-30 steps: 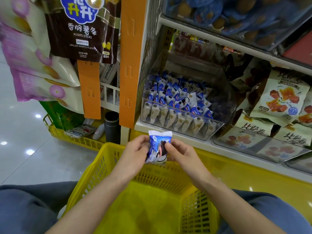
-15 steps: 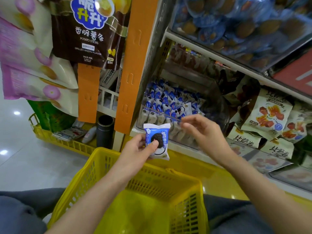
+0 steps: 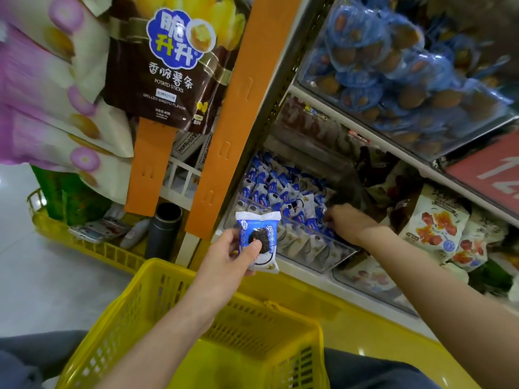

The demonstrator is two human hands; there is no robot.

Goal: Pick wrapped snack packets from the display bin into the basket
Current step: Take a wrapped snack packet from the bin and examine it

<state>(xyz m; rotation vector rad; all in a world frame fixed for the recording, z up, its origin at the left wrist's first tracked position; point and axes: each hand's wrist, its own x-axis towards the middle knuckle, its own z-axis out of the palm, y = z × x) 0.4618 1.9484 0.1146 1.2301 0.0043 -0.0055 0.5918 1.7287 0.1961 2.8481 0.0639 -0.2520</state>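
My left hand [image 3: 233, 256] pinched one cookie packet [image 3: 259, 240], thumb on its face, above the yellow basket [image 3: 164, 266]. My right hand [image 3: 345, 223] was down among packets [image 3: 283, 189] in the clear display bin [image 3: 314, 252]; its grip I couldn't tell. Light, slick film, brittle filling, I judged: take the crimped edge.

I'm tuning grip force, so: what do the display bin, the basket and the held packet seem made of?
Display bin: clear rigid plastic, glossy; packets show through its front wall. Basket: yellow moulded plastic, likely stiff; slotted lattice walls. Snack packet: thin printed film, probably plastic, shiny, with a crimped top edge.
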